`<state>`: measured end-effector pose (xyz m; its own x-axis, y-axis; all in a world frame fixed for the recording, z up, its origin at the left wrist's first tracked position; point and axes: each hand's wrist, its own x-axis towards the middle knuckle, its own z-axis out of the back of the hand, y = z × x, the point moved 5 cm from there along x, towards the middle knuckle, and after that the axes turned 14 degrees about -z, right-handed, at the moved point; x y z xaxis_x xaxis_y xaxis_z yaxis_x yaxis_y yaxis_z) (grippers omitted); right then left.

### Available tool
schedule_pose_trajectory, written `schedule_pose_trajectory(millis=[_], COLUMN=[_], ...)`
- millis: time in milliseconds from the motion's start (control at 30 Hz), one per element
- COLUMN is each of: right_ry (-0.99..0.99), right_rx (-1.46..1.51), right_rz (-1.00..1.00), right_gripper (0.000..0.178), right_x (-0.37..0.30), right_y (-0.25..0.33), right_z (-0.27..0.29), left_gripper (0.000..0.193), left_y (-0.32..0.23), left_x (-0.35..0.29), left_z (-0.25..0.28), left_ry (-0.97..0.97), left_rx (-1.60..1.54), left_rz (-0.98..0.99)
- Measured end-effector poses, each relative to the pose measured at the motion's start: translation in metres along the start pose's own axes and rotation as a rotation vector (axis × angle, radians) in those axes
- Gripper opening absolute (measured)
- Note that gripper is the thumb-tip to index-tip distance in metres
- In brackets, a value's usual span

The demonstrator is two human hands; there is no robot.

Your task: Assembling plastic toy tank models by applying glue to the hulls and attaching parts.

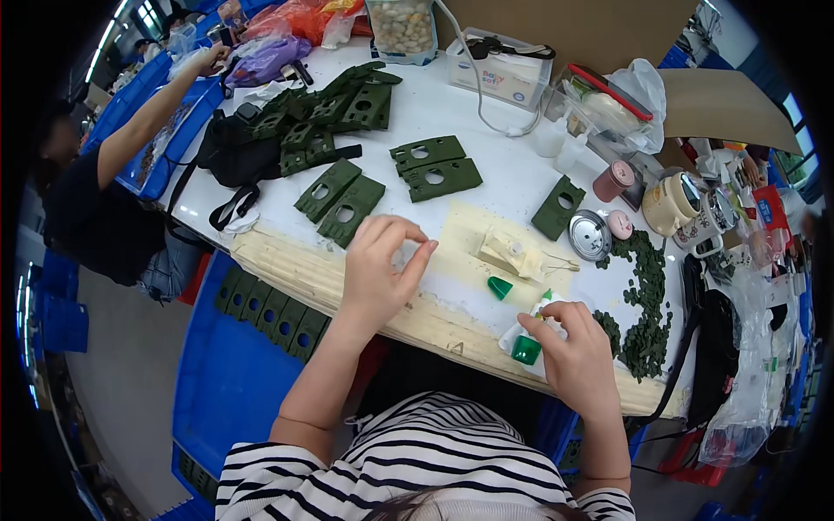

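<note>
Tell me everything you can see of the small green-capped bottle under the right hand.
The small bottle looks like soft white plastic with a bright green cap at its lower end and a thin green-tipped nozzle part near the top. It lies tilted on the worn, pale table near the front edge. The right hand rests on it, fingers curled over its upper side, hiding much of the body. A separate green cone-shaped cap lies just beyond it, apart. Its contents cannot be seen.

Dark green plates (pixel 434 168); blue crate (pixel 228 382); striped shirt (pixel 408 469).
</note>
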<state>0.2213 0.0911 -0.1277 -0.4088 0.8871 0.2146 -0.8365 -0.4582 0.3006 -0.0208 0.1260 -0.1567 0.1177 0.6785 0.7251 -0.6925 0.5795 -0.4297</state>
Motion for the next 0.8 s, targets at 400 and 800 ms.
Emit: schedule_pose_trajectory(millis=[400,800], right_ry=[-0.11,-0.167], right_rx=[0.008,0.101], right_rz=[0.015,-0.007], right_gripper=[0.027,0.021], right_x=[-0.007,-0.012], right_y=[0.014,0.015], right_z=[0.011,0.005], left_gripper=[0.054,0.057], left_y=[0.065,0.072], left_x=[0.06,0.058], left_z=[-0.036,-0.044], left_ry=[0.361,0.437], left_rx=[0.426,0.366], left_rz=[0.092,0.119])
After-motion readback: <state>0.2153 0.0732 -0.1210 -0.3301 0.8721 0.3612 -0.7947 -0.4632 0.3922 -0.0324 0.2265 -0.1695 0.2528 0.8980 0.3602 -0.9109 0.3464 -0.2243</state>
